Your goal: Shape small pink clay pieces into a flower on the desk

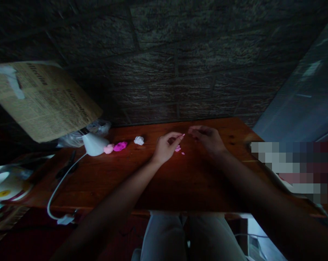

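My left hand [166,145] pinches a small bit of pink modelling clay [183,135] between thumb and forefinger, just above the wooden table. Below its fingers lie a little pink clay piece [178,148] and a smaller crumb [183,153]. To the right, slightly apart from the left, my right hand [206,137] has its fingers curled in toward the thumb. It is dark and a bit blurred, so anything between its fingertips cannot be made out. Left of my hands sit a white lump [139,140], a magenta lump [120,146] and a pale pink lump [108,148].
A lamp with a newsprint-patterned shade [49,98] and white base [94,143] stands at the left, its white cord [53,192] hanging over the edge. Dark scissors [68,166] lie near it. A stone-patterned wall [158,65] backs the wooden table [112,181]. A pixelated area covers the right end.
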Motion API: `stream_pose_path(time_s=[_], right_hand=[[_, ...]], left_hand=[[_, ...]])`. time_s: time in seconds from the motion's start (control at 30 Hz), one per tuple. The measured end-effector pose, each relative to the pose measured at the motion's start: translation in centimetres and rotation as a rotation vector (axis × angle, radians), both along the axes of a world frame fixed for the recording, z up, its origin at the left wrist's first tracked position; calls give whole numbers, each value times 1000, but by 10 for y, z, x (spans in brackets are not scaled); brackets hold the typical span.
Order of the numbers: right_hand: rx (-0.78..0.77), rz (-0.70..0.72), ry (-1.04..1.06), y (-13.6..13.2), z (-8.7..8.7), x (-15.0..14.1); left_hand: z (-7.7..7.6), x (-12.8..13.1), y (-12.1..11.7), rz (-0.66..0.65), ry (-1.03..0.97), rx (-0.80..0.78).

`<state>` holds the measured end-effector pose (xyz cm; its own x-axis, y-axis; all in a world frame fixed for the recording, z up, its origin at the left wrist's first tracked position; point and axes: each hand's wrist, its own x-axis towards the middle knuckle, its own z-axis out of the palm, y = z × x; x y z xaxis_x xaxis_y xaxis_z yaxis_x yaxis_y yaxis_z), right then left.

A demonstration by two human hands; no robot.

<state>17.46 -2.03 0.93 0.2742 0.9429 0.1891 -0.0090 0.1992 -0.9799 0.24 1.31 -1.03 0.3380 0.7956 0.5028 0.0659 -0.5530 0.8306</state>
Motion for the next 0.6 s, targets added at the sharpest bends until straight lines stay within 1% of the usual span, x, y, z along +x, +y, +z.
stream_pose_path(time_s=[0.2, 0.27, 0.43, 0.6], right_hand=[[-31, 63, -73, -2, -1, -3], [-29, 81, -71, -3, -1, -4], [-45, 97, -42, -5, 1, -5], [-39, 139, -53, -4, 0, -4]], left_hand=[[-2, 0, 0, -15, 13, -19], [-1, 0, 1, -16, 13, -21], [-1, -1, 4, 8, 9, 34], [-1, -2, 5, 8, 25, 38]])
